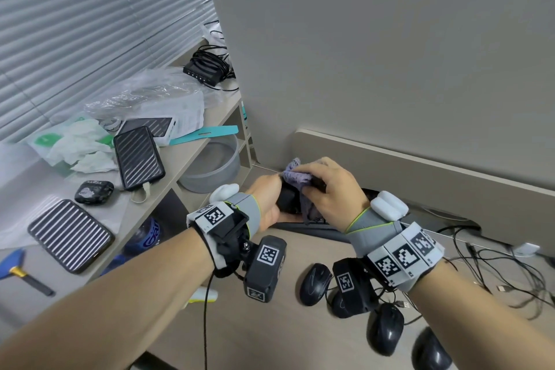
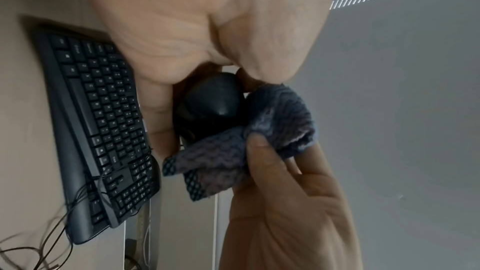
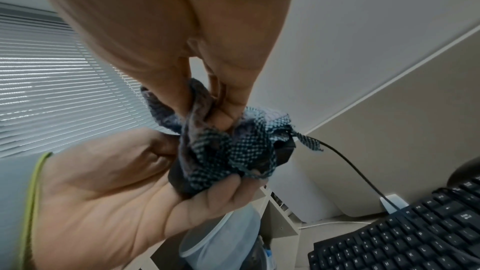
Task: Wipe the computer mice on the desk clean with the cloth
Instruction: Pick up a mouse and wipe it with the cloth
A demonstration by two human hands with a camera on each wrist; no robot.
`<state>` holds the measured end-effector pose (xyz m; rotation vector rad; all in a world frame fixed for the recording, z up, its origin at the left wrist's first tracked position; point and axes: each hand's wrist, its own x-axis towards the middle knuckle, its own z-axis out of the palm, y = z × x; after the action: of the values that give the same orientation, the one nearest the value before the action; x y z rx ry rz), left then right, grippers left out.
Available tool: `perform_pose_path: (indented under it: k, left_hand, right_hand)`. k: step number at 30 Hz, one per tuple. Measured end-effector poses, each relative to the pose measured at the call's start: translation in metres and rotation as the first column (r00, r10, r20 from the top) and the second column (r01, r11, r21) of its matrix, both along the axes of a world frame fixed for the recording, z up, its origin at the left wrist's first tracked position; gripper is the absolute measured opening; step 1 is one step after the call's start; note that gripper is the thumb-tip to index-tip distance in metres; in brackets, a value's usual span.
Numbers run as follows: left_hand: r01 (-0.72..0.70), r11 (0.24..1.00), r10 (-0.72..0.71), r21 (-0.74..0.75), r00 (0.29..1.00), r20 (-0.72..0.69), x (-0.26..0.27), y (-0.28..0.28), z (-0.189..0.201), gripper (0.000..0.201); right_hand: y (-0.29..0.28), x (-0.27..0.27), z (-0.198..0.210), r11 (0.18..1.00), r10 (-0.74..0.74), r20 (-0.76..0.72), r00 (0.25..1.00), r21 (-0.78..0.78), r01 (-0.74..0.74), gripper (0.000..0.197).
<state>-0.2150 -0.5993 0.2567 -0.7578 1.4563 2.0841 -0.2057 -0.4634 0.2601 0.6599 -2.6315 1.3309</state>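
— Where is the mouse?
— My left hand (image 1: 267, 198) grips the glossy black corded computer mouse (image 2: 210, 106), raised above the black keyboard (image 2: 103, 122) on the beige desk (image 1: 270, 333).
— And your right?
— My right hand's (image 1: 333, 192) fingers (image 2: 262, 151) pinch the crumpled purple-grey checked cloth (image 3: 221, 147) against it.

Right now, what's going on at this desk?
A person is cleaning a black wired computer mouse, lifted above the black keyboard. The left hand grips the mouse from below while the right hand holds a bunched blue-grey mesh cloth against it. Four more black mice lie on the beige desk near the wrists, among loose cables; whether they have been wiped cannot be told.
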Motion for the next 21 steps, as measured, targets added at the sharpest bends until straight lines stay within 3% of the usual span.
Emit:
perform_pose_path:
  k: [6, 14, 18, 21]
  left_hand:
    - [-0.137, 0.989, 0.132, -0.058, 0.987, -0.087, -0.005, 0.001, -0.001, 0.029]
    - [-0.057, 0.995, 0.04, -0.079, 0.978, -0.203, 0.004, 0.002, 0.001, 0.034]
    - [-0.084, 0.995, 0.072, -0.063, 0.984, -0.165, 0.001, 0.003, 0.003, 0.038]
    - [-0.051, 0.995, 0.043, -0.089, 0.995, -0.087, -0.007, 0.003, 0.004, 0.038]
  right_hand:
    - [0.009, -0.001, -0.008, 0.997, -0.038, -0.041, 0.998, 0.066, 0.04, 0.015]
    - [0.014, -0.008, -0.001, 0.993, -0.114, -0.028, 0.993, 0.027, 0.115, 0.021]
    - [0.012, -0.008, 0.0, 0.982, -0.158, 0.093, 0.983, -0.087, 0.166, 0.019]
    - [0.011, -0.002, 0.001, 0.992, -0.111, 0.07, 0.991, -0.045, 0.114, 0.014]
